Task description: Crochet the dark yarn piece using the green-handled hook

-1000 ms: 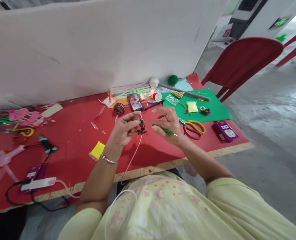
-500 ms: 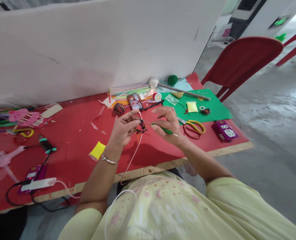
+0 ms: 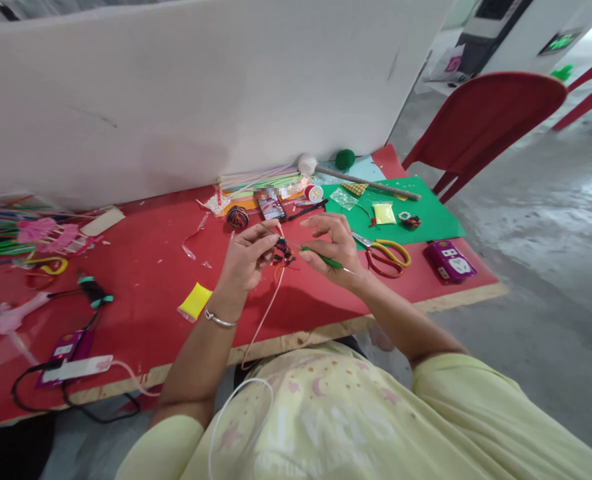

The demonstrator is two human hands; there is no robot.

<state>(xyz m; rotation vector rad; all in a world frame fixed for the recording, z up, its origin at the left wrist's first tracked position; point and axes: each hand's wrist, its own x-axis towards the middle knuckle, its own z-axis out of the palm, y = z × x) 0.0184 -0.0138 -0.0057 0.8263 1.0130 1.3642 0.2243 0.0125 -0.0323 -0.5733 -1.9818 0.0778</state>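
Note:
My left hand [image 3: 249, 257] pinches a small dark multicoloured yarn piece [image 3: 283, 252], with a pink cord [image 3: 267, 310] running from it down over the table edge. Between thumb and fingers of my right hand [image 3: 335, 247] is a crochet hook with a green handle [image 3: 330, 261]; its thin tip points left to the yarn piece. A ball of dark multicoloured yarn [image 3: 237, 217] lies behind my left hand, beside a phone [image 3: 271, 205]. Scissors with red and yellow handles [image 3: 389, 257] rest right of my right hand.
The red-covered table [image 3: 151, 267] holds a yellow packet [image 3: 195, 302], a glue gun [image 3: 13, 317] and a power strip [image 3: 76, 369] at left. A purple box [image 3: 450, 261] sits near the right edge. A red chair [image 3: 491, 120] stands beyond.
The yarn piece has turned to show a broader face beside my left fingertips. My right hand has shifted very slightly, still with the hook.

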